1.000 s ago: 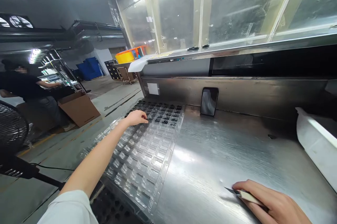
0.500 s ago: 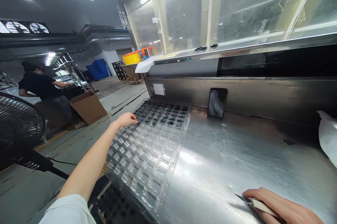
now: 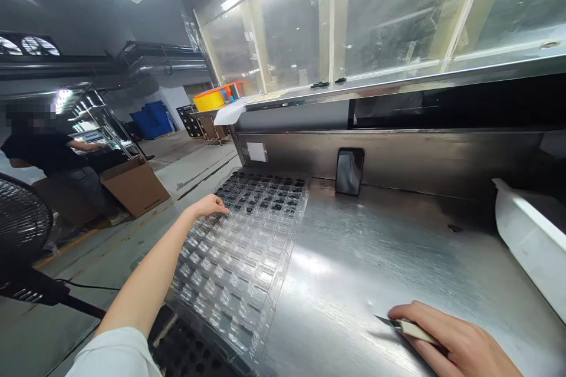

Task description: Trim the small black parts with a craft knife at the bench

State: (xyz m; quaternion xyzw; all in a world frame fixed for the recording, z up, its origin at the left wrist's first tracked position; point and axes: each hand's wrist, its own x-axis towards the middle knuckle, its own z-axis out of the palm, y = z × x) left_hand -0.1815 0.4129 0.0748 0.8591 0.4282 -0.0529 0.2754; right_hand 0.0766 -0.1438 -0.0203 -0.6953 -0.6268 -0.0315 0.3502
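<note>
My left hand reaches over the left edge of a clear plastic tray with rows of pockets. Its fingertips are pinched together low over a pocket; whatever they hold is too small to make out. Small black parts fill the far rows of the tray, while the nearer pockets look see-through. My right hand, low on the right, is closed round a craft knife with a pale handle. The knife's thin pointed blade faces left, just above the metal table.
A phone leans against the back panel of the steel table. One small dark piece lies near a white tub on the right. To the left are a fan, a cardboard box and another person.
The whole view has turned slightly right, so the white tub shows more. My left hand has moved slightly toward me along the tray. My right hand still grips the knife.
</note>
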